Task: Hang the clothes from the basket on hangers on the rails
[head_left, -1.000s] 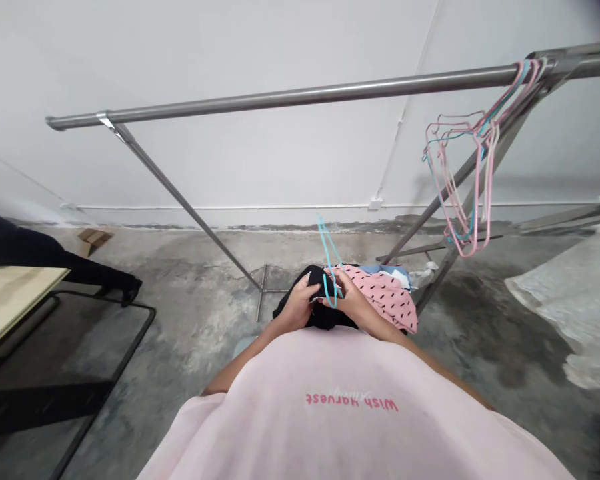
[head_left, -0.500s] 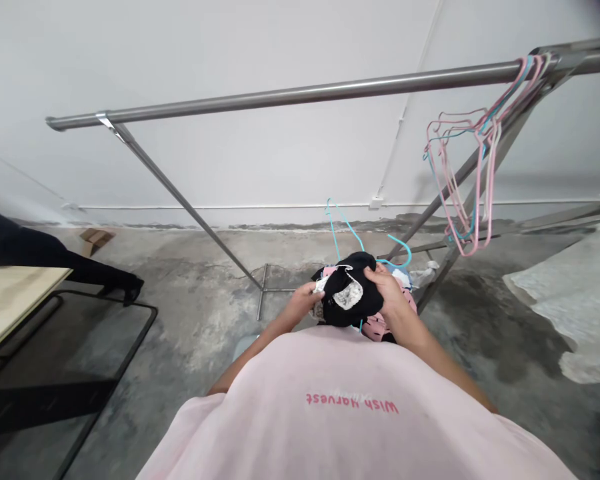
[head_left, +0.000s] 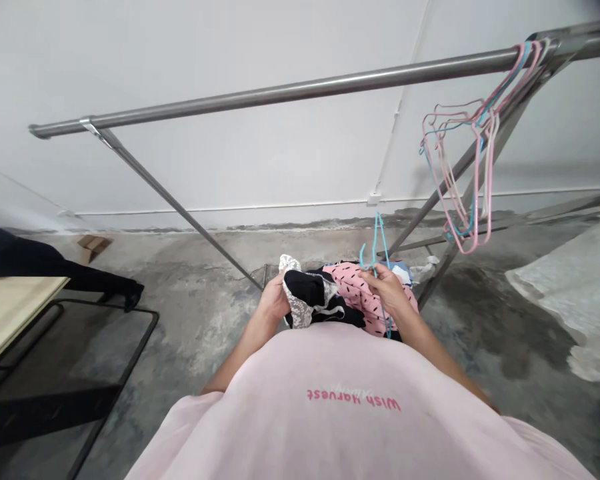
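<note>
View: head cam, looking down past a pink shirt (head_left: 350, 380) at both hands.
Left hand (head_left: 274, 298): clamped on one edge of the black garment (head_left: 303, 287), the one with white lace trim.
Black garment: bunched up just right of that grip, sort of in front of the shirt, lace showing around the folds. There's more black cloth beside it, can't tell if it's the same piece.
Right hand (head_left: 389, 290): pinched on the blue hanger (head_left: 375, 245), near its hook, well apart from the other hand.
Blue hanger: hook up by the grip, one end poking out beyond the hand, the other reaching back toward the shirt. Nothing's on it.
Pink cloth (head_left: 350, 280): black marks all over, lies between and below the two grips.
Rail (head_left: 290, 91): metal, runs across above and beyond both hands.
Spare hangers (head_left: 475, 193): pink, blue and whitish, bunched on the rail, up and right of the right grip.
White fabric (head_left: 575, 287): well off to the right of the right hand.
Far left of the left grip: a table (head_left: 23, 300), another person's dark-clad leg (head_left: 75, 267) and a brown box (head_left: 94, 247) on the floor (head_left: 200, 280).
</note>
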{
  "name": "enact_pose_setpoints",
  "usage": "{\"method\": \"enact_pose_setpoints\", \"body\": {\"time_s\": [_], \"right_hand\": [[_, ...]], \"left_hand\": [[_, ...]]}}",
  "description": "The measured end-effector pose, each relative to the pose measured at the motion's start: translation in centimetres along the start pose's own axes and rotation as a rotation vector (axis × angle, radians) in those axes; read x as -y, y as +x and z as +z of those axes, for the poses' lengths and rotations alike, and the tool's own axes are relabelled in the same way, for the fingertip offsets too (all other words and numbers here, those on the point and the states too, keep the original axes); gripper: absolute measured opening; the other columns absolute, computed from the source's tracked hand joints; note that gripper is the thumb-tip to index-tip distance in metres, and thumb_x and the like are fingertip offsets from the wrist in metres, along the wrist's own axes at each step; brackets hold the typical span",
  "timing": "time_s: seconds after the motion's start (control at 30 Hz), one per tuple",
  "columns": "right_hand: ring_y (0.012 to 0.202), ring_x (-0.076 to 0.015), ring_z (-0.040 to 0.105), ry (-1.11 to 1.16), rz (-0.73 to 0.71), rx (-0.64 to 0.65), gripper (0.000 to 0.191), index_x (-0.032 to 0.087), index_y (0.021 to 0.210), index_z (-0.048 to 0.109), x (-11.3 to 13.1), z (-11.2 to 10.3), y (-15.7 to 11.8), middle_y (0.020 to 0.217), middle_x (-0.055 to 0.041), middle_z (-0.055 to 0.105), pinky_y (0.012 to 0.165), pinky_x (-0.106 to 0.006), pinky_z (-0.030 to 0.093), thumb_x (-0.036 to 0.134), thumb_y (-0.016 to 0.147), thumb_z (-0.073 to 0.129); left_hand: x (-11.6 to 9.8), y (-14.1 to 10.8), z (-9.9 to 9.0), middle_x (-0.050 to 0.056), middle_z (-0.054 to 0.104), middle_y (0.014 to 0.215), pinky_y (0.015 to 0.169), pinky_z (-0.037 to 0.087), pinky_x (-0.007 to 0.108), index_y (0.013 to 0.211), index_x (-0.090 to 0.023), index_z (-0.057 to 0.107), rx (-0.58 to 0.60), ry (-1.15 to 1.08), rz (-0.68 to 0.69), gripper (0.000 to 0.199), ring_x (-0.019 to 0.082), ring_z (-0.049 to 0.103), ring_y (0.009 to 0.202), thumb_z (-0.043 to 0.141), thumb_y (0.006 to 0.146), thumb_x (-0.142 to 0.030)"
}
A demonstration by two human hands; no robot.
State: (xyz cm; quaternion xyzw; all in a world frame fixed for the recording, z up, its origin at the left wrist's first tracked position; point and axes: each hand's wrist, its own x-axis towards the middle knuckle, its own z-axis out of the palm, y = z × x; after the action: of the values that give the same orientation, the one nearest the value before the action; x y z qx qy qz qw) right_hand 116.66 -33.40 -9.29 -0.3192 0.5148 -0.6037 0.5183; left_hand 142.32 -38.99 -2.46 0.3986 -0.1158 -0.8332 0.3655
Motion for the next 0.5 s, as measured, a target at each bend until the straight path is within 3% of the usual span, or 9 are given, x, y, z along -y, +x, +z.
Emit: {"method": "enact_pose_setpoints", "body": {"time_s": [0.1, 0.2, 0.37, 0.5], "right_hand": [[0.065, -0.0101, 0.048, -0.111, -0.047, 0.092, 0.036, 0.019, 0.093, 0.064, -0.3, 2.1, -0.3, 0.081, -0.0008, 0.059, 0.055, -0.021, 0.039, 0.031, 0.062, 0.078], [0.087, -0.0162, 0.056, -0.192, -0.098, 0.213, 0.044, 0.021, 0.105, 0.065, -1.6, 3.3, 0.3, 0.104, -0.0054, 0.063, 0.077, -0.029, 0.048, 0.028, 0.063, 0.074], [0.118, -0.0236, 0.049, -0.389, -0.271, 0.283, 0.052, 0.023, 0.115, 0.065, -4.4, 3.8, 2.1, 0.127, -0.0086, 0.053, 0.102, -0.04, 0.04, 0.03, 0.064, 0.072], [0.126, -0.0258, 0.042, -0.416, -0.253, 0.355, 0.062, 0.026, 0.12, 0.063, -5.2, 4.3, 2.8, 0.131, -0.0082, 0.049, 0.107, -0.042, 0.036, 0.03, 0.059, 0.075]], "left_hand": [[0.6, -0.5, 1.1, 0.012, 0.069, 0.077, 0.088, 0.052, 0.04, 0.087, -0.006, 0.066, -0.037, 0.013, 0.01, 0.022, 0.024, 0.068, 0.081, 0.046, 0.086, -0.015], [0.9, -1.4, 1.8, 0.009, 0.069, 0.075, 0.088, 0.051, 0.037, 0.084, -0.008, 0.066, 0.045, 0.054, 0.063, 0.011, 0.023, 0.068, 0.08, 0.057, 0.081, -0.014], [1.3, -2.9, 2.3, 0.009, 0.069, 0.078, 0.084, 0.052, 0.034, 0.089, -0.008, 0.067, 0.27, 0.163, 0.054, 0.022, 0.024, 0.068, 0.083, 0.073, 0.073, -0.022], [1.4, -3.5, 2.3, 0.011, 0.07, 0.084, 0.079, 0.051, 0.032, 0.095, -0.007, 0.067, 0.384, 0.233, 0.017, 0.038, 0.025, 0.068, 0.085, 0.079, 0.067, -0.029]]}}
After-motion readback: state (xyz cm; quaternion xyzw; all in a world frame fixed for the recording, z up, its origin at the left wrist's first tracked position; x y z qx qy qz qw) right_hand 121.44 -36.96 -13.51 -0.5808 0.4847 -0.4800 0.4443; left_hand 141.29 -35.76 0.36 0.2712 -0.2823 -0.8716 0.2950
